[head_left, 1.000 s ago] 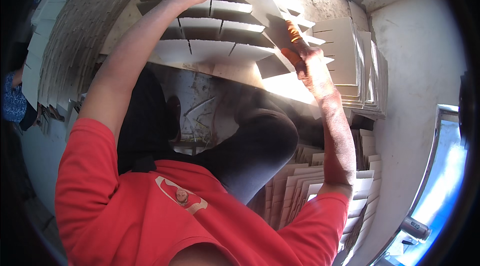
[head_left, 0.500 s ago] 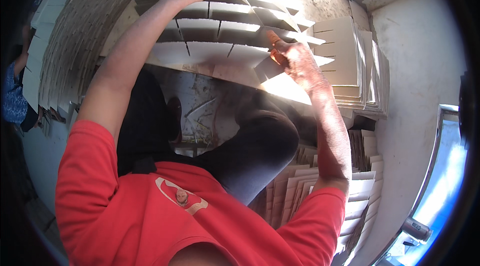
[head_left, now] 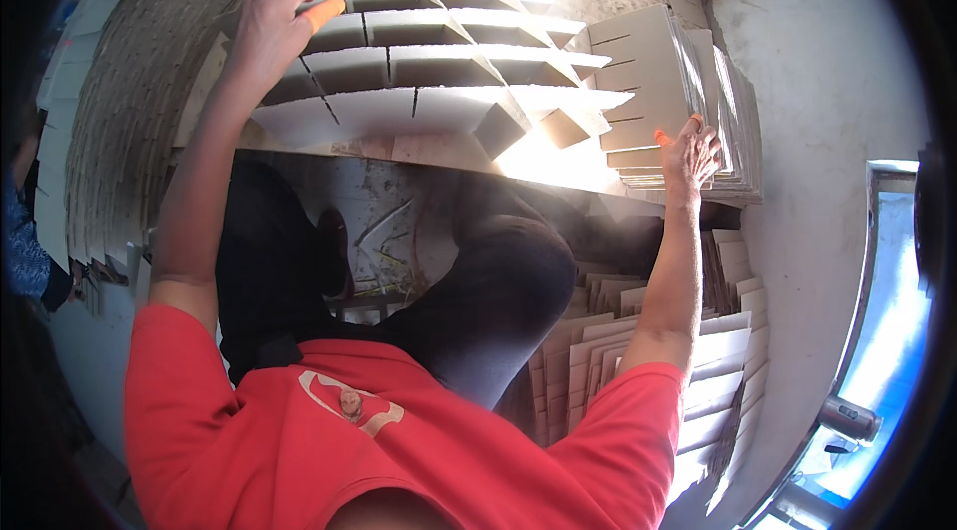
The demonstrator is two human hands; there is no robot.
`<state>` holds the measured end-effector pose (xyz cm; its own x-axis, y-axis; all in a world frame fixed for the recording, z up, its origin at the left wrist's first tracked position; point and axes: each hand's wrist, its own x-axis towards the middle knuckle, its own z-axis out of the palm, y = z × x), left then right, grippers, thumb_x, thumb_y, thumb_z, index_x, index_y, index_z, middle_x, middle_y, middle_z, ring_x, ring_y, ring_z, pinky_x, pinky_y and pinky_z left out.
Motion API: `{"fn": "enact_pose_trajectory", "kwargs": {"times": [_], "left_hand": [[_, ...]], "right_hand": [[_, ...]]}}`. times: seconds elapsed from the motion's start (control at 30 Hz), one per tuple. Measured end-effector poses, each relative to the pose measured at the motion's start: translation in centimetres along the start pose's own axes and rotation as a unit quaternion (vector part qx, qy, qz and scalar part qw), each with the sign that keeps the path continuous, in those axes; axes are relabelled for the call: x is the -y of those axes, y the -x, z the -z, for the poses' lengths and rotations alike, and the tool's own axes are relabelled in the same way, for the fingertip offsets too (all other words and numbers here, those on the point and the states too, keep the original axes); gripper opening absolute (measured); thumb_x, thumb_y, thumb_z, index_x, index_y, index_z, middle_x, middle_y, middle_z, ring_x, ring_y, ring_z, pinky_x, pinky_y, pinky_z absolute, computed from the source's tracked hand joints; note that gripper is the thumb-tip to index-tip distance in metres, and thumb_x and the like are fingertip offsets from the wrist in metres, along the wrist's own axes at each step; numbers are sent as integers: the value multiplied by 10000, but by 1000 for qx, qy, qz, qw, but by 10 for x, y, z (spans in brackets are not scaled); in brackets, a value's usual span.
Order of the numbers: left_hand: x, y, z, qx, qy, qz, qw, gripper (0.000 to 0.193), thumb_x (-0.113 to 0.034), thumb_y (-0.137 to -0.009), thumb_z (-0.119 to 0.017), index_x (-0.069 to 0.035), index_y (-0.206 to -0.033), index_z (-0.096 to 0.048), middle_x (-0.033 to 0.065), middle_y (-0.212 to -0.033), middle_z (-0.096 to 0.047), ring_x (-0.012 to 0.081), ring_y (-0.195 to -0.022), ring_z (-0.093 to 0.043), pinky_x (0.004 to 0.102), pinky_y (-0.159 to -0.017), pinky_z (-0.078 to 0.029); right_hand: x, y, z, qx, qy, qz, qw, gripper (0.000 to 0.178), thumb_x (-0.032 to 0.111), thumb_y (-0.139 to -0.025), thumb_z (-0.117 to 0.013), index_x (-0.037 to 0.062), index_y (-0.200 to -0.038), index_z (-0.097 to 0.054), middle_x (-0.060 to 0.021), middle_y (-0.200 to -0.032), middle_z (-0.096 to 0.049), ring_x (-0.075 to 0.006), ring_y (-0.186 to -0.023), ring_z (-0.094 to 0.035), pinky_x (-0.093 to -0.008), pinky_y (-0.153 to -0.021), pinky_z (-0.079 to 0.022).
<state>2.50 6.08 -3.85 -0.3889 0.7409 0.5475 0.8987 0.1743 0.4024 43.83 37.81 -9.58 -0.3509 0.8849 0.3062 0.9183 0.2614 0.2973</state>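
Observation:
Several long slotted cardboard strips (head_left: 344, 116) stand on edge in rows on the work surface, with cross strips (head_left: 454, 26) slotted through their right part. At the left ends of the rows is my left hand (head_left: 274, 21), with orange covers on its fingertips. Its thumb and forefinger point right and stay apart, with nothing between them. My right hand (head_left: 690, 159) is over the front right corner of a stack of slotted cardboard sheets (head_left: 643, 66). Its orange-tipped fingers are spread, and no sheet is seen in them.
A tall pile of cardboard pieces (head_left: 130, 91) rises at the left. More cardboard partitions (head_left: 598, 355) are stacked below the surface by my right arm. A pale wall (head_left: 807, 131) bounds the right side. Another person's patterned blue clothing (head_left: 28, 251) shows at the far left.
My right hand has left the cross strips and moved right to the sheet stack. My left hand has shifted left along the strips, its fingers now apart. The view has shifted slightly.

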Motion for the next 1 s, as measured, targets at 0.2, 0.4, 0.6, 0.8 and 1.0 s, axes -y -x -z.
{"fn": "enact_pose_trajectory", "kwargs": {"times": [0.2, 0.4, 0.6, 0.8, 1.0], "left_hand": [[-8, 37, 17, -4, 39, 74, 997, 285, -30, -780, -718, -11, -1062, -675, 103, -903, -667, 162, -794, -633, 285, -712, -503], [-10, 55, 25, -14, 28, 49, 998, 284, -28, -759, -729, -1, -1037, -682, 123, -915, -675, 204, -822, -642, 288, -739, -505], [-27, 70, 8, 24, 35, -28, 999, 331, -72, -707, -758, 7, -1016, -671, 124, -928, -677, 245, -868, -631, 329, -795, -496], [-30, 79, -19, 58, 32, -69, 995, 274, -64, -699, -731, -5, -958, -664, 107, -871, -667, 259, -815, -608, 368, -755, -494], [-27, 84, -24, 66, 73, -25, 995, 176, -25, -718, -699, -16, -889, -661, 94, -797, -651, 249, -782, -606, 361, -664, -498]], "right_hand": [[-18, -17, -7, -50, -127, 4, 991, 312, 272, -819, -687, 58, -1004, -553, -173, -907, -659, -363, -877, -628, -446, -750, -507], [-4, -6, 57, -110, -284, -40, 952, 188, 216, -939, -543, 62, -1041, -507, -186, -827, -678, -372, -739, -659, -455, -633, -492], [57, 25, 177, -137, -616, 72, 772, 327, 117, -932, -579, 49, -1248, -531, -60, -879, -669, -89, -513, -535, -233, -491, -459], [107, 58, 212, -17, -708, 236, 665, 502, -81, -863, -499, 41, -1349, -474, -111, -1317, -550, -110, -611, -638, -225, -511, -526], [140, 68, 202, 16, -659, 291, 693, 656, -221, -771, -402, 61, -1357, -483, -101, -1216, -621, -58, -556, -577, -205, -499, -502]]}}
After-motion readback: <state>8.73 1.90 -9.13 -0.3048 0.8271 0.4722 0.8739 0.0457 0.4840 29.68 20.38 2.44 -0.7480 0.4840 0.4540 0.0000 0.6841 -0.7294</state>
